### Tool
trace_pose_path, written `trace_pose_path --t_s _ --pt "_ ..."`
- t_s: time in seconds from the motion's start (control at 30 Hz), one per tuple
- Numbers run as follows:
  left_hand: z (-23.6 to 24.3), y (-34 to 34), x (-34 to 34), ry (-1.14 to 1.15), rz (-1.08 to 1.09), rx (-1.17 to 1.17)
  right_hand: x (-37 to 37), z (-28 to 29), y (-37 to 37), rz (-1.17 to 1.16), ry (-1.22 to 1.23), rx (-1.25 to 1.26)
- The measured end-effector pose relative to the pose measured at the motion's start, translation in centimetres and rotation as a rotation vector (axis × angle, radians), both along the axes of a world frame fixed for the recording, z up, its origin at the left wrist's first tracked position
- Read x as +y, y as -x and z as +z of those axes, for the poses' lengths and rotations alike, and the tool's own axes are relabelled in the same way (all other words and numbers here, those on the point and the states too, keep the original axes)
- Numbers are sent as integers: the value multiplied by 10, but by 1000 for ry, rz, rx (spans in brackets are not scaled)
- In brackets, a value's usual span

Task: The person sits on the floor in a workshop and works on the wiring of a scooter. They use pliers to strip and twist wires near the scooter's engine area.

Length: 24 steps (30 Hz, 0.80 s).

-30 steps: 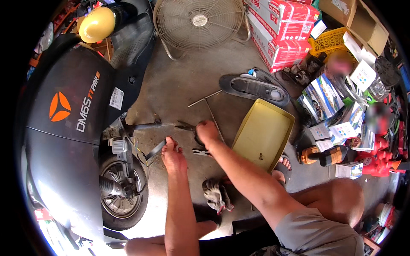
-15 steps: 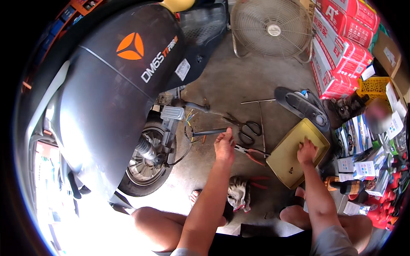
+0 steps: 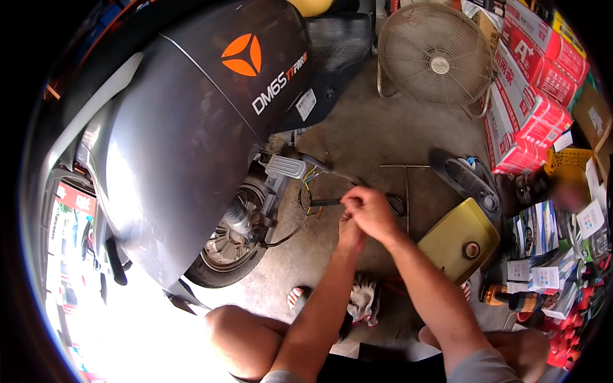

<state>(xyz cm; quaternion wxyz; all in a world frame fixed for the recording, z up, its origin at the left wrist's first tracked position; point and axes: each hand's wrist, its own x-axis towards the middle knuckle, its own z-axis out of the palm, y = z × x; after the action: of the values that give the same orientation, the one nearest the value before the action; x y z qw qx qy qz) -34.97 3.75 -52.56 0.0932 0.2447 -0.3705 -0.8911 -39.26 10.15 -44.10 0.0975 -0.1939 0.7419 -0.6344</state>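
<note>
A black sleeved cable (image 3: 325, 202) runs out from the scooter's loose wires (image 3: 309, 182) to my two hands. My left hand (image 3: 352, 233) is closed around its end. Over and against it lies my right hand (image 3: 373, 209), fingers pinched together; anything between those fingers is hidden. Right of the hands, a yellow tray (image 3: 447, 239) holds a dark tape roll (image 3: 471, 249). Black-handled scissors (image 3: 397, 204) show partly behind my right hand.
The dark scooter body (image 3: 191, 127) and wheel (image 3: 223, 255) stand at left. A T-handle wrench (image 3: 407, 185) lies past my hands, gloves (image 3: 364, 299) nearer me. A floor fan (image 3: 440, 64), red-white boxes (image 3: 530, 96) and a drill (image 3: 507, 297) line the far and right sides.
My right hand has left the tray and come across to my left hand at the cable's end. The tape roll now shows in the tray. The whole view has shifted slightly.
</note>
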Motion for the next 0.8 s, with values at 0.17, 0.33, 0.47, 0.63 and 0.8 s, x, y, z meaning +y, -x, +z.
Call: trace_pose_path --t_s 0.17,0.33,0.47,0.63,0.8 --pt "-41 11 -15 -216 -84 67 -47 -21 -15 -13 -299 -2" --pt "-95 12 -36 -262 -108 102 -76 -4 -29 -39 -468 41" --pt "-91 18 -13 -237 -72 70 -77 -1 -20 -45 -486 -19" --pt "-60 16 -5 -250 4 67 -85 -8 -20 -98 -477 -63" --pt "-74 18 -13 -361 79 6 -101 15 -28 -116 -529 -118"
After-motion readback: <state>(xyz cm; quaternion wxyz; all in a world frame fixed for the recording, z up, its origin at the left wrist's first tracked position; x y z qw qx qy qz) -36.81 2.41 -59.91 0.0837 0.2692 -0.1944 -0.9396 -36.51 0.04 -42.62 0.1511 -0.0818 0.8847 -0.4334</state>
